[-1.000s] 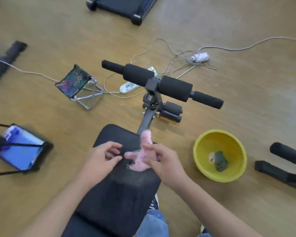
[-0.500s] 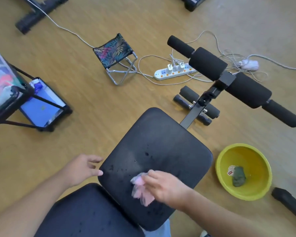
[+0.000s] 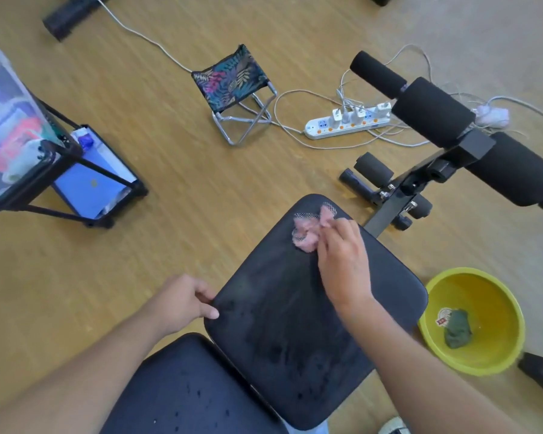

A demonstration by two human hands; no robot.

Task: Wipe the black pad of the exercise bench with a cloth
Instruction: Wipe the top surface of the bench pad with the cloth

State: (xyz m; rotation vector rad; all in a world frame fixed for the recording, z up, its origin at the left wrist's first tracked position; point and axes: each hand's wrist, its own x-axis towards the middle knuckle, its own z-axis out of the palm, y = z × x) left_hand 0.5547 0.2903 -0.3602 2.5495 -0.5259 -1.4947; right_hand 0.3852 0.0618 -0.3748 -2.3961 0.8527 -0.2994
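The bench's black seat pad (image 3: 282,324) fills the lower middle, with dark wet spots on its near half. A second black pad (image 3: 185,389) lies below it at the bottom. My right hand (image 3: 342,261) presses a crumpled pink cloth (image 3: 308,230) onto the pad's far corner, fingers closed on it. Over at the left edge of the same pad, my left hand (image 3: 182,302) grips the rim with its fingers curled round it.
The bench's foam rollers (image 3: 436,117) rise at the right. A yellow bowl (image 3: 489,361) with a dark green rag stands on the floor right of the pad. A power strip (image 3: 342,123) with cables, a small folding stool (image 3: 235,86) and a black rack (image 3: 44,170) sit beyond.
My right hand has slid the pink cloth from the near part of the pad to its far corner. My left hand has moved in and taken hold of the pad's left edge.
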